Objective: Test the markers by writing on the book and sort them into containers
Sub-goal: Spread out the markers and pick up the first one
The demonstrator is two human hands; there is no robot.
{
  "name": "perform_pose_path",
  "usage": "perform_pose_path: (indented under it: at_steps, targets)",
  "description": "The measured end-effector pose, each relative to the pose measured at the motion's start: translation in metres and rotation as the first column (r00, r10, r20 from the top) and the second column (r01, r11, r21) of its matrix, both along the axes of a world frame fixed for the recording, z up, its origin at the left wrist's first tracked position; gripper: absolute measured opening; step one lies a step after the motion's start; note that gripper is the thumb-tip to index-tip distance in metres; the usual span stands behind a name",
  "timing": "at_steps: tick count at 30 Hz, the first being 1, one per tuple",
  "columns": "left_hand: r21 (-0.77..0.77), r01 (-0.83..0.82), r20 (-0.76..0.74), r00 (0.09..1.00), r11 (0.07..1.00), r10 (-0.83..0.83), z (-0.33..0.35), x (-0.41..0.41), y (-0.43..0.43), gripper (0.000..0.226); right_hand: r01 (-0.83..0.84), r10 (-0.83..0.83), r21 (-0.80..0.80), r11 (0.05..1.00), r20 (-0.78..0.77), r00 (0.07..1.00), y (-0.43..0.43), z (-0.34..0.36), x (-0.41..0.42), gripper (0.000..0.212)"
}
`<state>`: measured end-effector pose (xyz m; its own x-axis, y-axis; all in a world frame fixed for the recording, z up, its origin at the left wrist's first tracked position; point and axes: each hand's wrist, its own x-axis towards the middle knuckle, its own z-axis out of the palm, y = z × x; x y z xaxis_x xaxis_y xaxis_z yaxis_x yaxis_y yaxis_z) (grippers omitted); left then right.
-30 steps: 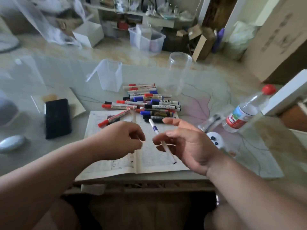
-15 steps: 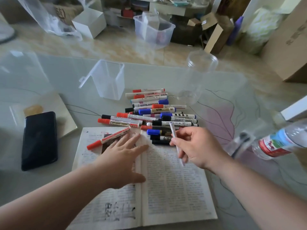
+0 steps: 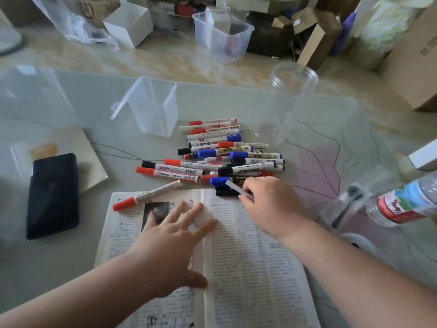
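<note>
1. An open book [image 3: 248, 256] is lying on a pale glass table [image 3: 59, 256] at 6 o'clock, its pages full of small print.
2. The left hand [image 3: 170, 240] is pressing flat on the left page near the spine, fingers spread wide and gripping nothing; the fingertips are reaching toward a dark picture at the top of that page.
3. The right hand [image 3: 269, 204] is curling closed around a slim white marker [image 3: 236, 189], pinching it between thumb and fingers over the top of the right page. The marker's free end is pointing toward 11 o'clock; its tip is hidden under the hand.
4. A pile of markers [image 3: 224, 155] with red, blue and black caps is lying just beyond the book at 12 o'clock, touching the right hand's knuckles.
5. One red-capped marker [image 3: 146, 196] is lying tilted across the book's top left corner.
6. A clear square container [image 3: 153, 107] is standing at 11 o'clock beyond the pile, and a clear round jar [image 3: 288, 100] at 1 o'clock.
7. A black phone [image 3: 53, 195] is lying at 9 o'clock.
8. A water bottle [image 3: 406, 202] is lying at 3 o'clock.
</note>
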<state>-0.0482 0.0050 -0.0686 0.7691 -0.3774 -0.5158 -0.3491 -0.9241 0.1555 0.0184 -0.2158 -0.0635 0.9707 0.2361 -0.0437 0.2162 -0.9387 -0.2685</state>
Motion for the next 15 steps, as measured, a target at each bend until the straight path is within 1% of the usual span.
perform_pose_path:
  at_steps: [3, 5, 7, 9, 10, 12, 15]
  targets:
    - [-0.006, 0.015, 0.006, 1.0, 1.0, -0.015, 0.006, -0.002, 0.0, 0.114, -0.002, 0.001, 0.012, 1.0, 0.068, 0.998, 0.004, -0.007, 0.008, 0.014]
    - [-0.054, -0.015, 0.063, 0.998, 0.998, 0.018, 0.01, 0.002, 0.002, 0.109, 0.007, -0.009, 0.019, 1.0, 0.09, 0.996, 0.006, -0.01, 0.01, 0.015]
    - [-0.139, -0.086, 0.164, 0.98, 0.987, 0.109, 0.013, 0.008, 0.008, 0.092, 0.011, -0.013, 0.015, 1.0, 0.097, 0.995, 0.005, -0.01, 0.01, 0.017]
    - [-0.181, -0.163, 0.23, 0.952, 0.97, 0.203, 0.014, 0.017, 0.017, 0.078, 0.011, -0.015, 0.034, 0.999, 0.11, 0.994, 0.001, -0.008, 0.009, 0.017]
    - [-0.176, -0.197, 0.235, 0.943, 0.964, 0.236, 0.014, 0.02, 0.021, 0.078, 0.012, -0.018, 0.056, 0.998, 0.114, 0.993, 0.0, -0.006, 0.007, 0.017]
    - [-0.148, -0.249, 0.215, 0.937, 0.957, 0.277, 0.014, 0.025, 0.028, 0.085, 0.025, -0.038, 0.122, 0.992, 0.108, 0.993, -0.002, -0.001, 0.004, 0.016]
    - [-0.139, -0.266, 0.196, 0.937, 0.954, 0.29, 0.013, 0.028, 0.031, 0.097, 0.076, -0.085, 0.233, 0.97, 0.03, 0.996, -0.004, 0.008, -0.003, 0.017]
